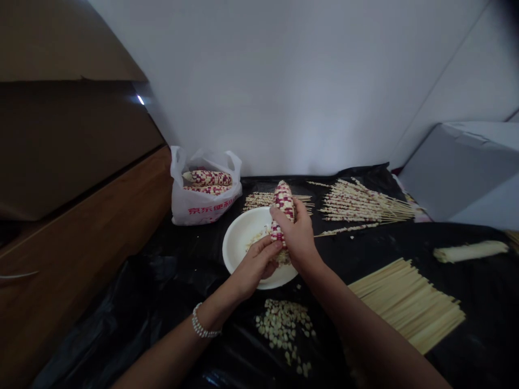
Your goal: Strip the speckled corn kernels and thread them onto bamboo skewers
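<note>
A white and purple corn cob [283,201] stands upright over the right part of a white bowl [234,246]. My right hand [298,232] is wrapped round its right side, with the thumb across the front. Lower down, my left hand [258,263] has its fingers pressed to the cob's bottom end; a beaded bracelet is on that wrist. Loose kernels lie inside the bowl, partly hidden by my hands. In front of the bowl, a pile of pale kernels [283,326] is spread on the black plastic sheet [174,292].
A white plastic bag [205,202] with corn cobs stands at the back left. Kernel-threaded sticks [352,201] lie behind and to the right. Bare sticks [409,302] and a pale stripped cob [470,251] lie at right. Boxes flank both sides; a white wall rises behind.
</note>
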Motion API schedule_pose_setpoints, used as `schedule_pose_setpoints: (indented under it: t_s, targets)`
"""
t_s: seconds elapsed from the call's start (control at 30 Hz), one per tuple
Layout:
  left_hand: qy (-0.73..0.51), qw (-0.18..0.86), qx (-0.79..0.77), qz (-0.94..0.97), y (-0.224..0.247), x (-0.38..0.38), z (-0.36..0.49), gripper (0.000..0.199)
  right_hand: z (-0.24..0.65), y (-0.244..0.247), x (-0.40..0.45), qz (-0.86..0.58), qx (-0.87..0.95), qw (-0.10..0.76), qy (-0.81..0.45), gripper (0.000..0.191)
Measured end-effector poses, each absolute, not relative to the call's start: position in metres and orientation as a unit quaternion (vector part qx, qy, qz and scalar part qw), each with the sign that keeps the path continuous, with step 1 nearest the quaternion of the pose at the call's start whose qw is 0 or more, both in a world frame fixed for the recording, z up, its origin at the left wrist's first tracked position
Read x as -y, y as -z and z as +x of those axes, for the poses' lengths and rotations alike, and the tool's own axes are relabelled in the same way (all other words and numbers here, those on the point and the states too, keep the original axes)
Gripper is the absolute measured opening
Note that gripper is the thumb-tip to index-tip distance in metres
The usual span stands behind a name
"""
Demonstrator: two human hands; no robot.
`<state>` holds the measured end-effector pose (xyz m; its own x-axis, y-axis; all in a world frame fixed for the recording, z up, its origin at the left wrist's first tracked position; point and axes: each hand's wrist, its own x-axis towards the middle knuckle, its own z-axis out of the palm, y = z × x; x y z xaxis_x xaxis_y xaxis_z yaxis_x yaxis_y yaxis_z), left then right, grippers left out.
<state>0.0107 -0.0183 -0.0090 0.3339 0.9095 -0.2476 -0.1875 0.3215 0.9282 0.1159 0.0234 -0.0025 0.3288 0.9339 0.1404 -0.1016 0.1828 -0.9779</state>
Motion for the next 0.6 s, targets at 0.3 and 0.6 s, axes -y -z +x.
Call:
schedule_pose_setpoints:
  t_s: [0.3, 0.6]
  targets:
    - [-0.378, 0.632, -0.470, 0.487, 0.019, 0.016, 0.006, 0.019, 0.110, 0.011, -0.024, -0.483, 0.423, 0.650, -0.406, 0.051]
    - [-0.372, 0.629, -0.445, 0.518, 0.022, 0.015, 0.001, 0.014, 0.110, 0.010, -0.022, -0.485, 0.426, 0.624, -0.441, 0.037]
